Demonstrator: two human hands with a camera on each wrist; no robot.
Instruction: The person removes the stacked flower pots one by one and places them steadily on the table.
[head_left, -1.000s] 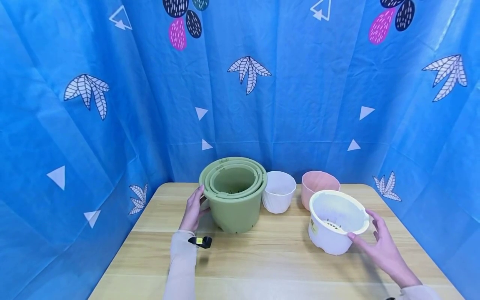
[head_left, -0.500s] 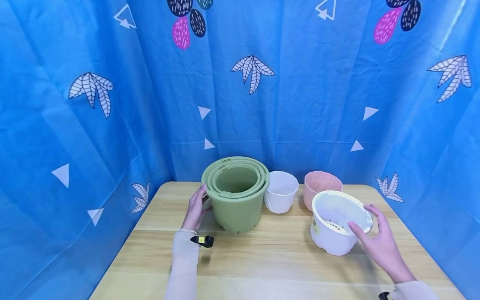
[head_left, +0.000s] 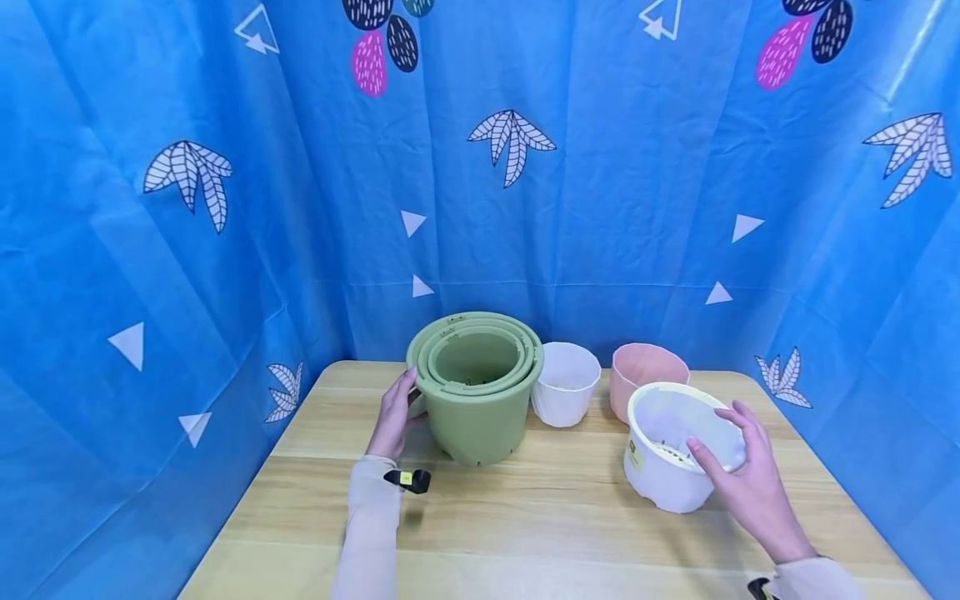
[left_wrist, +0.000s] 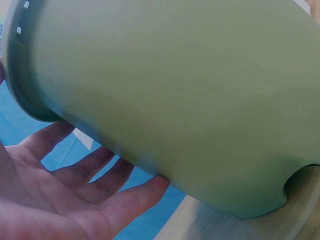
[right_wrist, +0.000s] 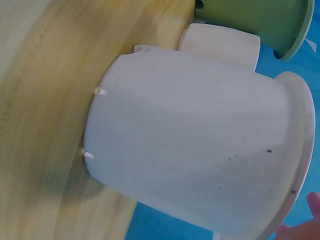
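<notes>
Several green flowerpots (head_left: 480, 429), nested one inside another, stand at the left back of the table. My left hand (head_left: 392, 417) touches the outer pot's left side. The left wrist view shows those fingers (left_wrist: 135, 197) spread and nearly straight against the pot wall, with the thumb mostly out of view near the rim. On the right stands a white flowerpot (head_left: 663, 487) with drainage slots in its bottom. My right hand (head_left: 753, 492) is over its right rim, thumb and fingers apart. Only fingertips (right_wrist: 313, 204) show past the rim in the right wrist view; contact cannot be told.
A small white pot (head_left: 558, 408) with a faceted wall stands beside the green stack. Behind the larger white flowerpot is a pink pot (head_left: 622, 387). Blue patterned cloth (head_left: 600, 208) hangs around the wooden table (head_left: 525, 533) at the back and sides.
My right hand has shifted left over the white flowerpot's rim, its thumb and fingers coming off the rim. The left hand stays at the green pots. The head view has shifted slightly.
</notes>
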